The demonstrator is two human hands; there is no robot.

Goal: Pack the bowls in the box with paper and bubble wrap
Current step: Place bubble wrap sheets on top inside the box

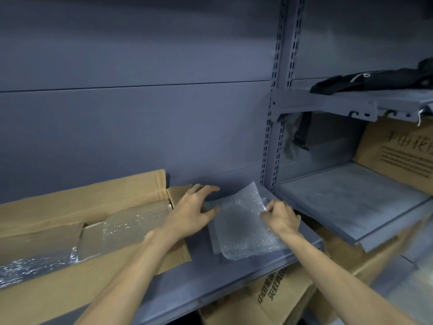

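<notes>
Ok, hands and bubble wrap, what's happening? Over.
Left hand open, thumb on the bubble wrap. Right hand pinches a sheet's edge, lifting it. Wrap stack on the shelf, beside the open box. No bowls in sight.

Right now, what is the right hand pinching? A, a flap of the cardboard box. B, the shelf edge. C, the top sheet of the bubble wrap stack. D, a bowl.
C: the right hand pinches the lifted edge of the top bubble wrap sheet on the shelf, while the left hand touches the stack's other side with straight fingers.
</notes>
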